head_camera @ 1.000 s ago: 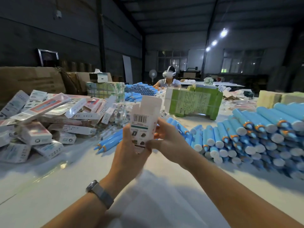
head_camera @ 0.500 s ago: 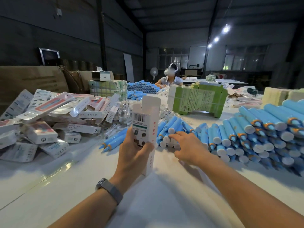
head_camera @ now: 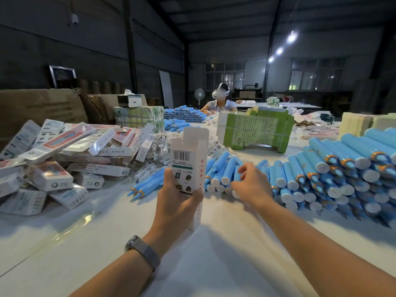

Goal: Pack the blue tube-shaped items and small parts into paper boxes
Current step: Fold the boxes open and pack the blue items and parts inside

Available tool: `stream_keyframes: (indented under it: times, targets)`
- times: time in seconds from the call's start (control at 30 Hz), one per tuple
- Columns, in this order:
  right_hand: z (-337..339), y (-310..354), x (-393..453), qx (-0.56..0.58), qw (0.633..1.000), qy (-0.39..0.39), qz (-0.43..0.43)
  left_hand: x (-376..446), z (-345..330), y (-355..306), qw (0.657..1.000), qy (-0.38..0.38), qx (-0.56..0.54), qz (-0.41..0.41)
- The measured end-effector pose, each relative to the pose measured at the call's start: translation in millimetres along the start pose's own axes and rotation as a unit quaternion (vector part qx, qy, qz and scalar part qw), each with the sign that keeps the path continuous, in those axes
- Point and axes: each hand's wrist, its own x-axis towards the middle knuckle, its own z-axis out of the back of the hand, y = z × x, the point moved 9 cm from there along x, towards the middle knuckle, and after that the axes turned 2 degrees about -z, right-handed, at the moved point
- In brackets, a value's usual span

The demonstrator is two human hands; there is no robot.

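Box: white paper box [head_camera: 188, 159], upright, top flaps open, barcode side toward the camera. Held above the table [head_camera: 214, 264], centre of view.
Left hand: left hand [head_camera: 175, 206] grips the box low down, thumb on the printed face, fingers curled round the right edge. Watch [head_camera: 142, 250] on the wrist.
Tubes: blue tubes [head_camera: 222, 172] lie just right of the box, white caps toward the camera, packed side by side on the table.
Right hand: right hand [head_camera: 251, 185] sits on the near tubes, fingers curled down over them, thumb tip by a tube. Cannot tell whether any one tube is truly pinched; fingertips are hidden behind the knuckles.
Gap: box and right hand are near but apart; a few cap ends show between them.
Big stack: larger tube stack [head_camera: 342, 170] runs to the right edge, several layers, some orange-collared nozzles facing out.
Stray tubes: two or three loose tubes [head_camera: 147, 185] left of the box, nozzles pointing toward the near left.
Small parts: clear bagged parts [head_camera: 158, 151] heaped behind the box, detail too small to read.
Packed boxes: pile of closed boxes [head_camera: 64, 155] on the left, lying at all angles.
Green bundle: strapped green cartons [head_camera: 255, 129] behind the tubes.
Far side: seated person [head_camera: 220, 101] across the table, another tube pile [head_camera: 184, 113] beside them.
Left rear: brown cartons [head_camera: 40, 108] against the wall.
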Motion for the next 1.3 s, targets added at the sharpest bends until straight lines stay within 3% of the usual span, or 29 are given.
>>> stream_keyframes:
  times: [0.1, 0.23, 0.3, 0.37, 0.53, 0.77, 1.1, 1.3]
  targets:
    - [-9.0, -6.7, -0.7, 0.177, 0.974, 0.091, -0.111, -2.4, -6.3, -2.5, 0.999, 0.031, -0.016, -0.001]
    - [-21.3, 5.4, -17.9, 0.417, 0.863, 0.175, -0.226, -0.8, -1.7, -10.8, 1.000, 0.016, -0.001, -0.026]
    - [-26.0, 17.3, -26.3, 0.489, 0.815, 0.197, -0.241, 0.4, 3.5, -12.0, 0.999, -0.001, 0.004, -0.034]
    - [-24.6, 31.9, -31.6, 0.522, 0.799, 0.201, -0.221, 1.9, 8.6, -12.4, 0.999, -0.015, 0.002, -0.039]
    - [7.1, 71.0, -35.7, 0.582, 0.791, 0.160, -0.102, 7.5, 18.1, -12.9, 0.997, -0.038, -0.004, -0.061]
    - [75.2, 109.8, -46.1, 0.620, 0.769, 0.082, 0.131, 6.7, 23.1, -18.2, 0.988, -0.063, 0.105, -0.099]
    - [128.0, 140.8, -86.1, 0.446, 0.812, -0.084, 0.368, 2.1, 14.7, -25.4, 0.970, -0.057, 0.193, -0.138]
    - [132.4, 138.6, -84.3, 0.348, 0.845, -0.132, 0.384, 0.8, 15.8, -26.9, 0.965, -0.065, 0.207, -0.144]
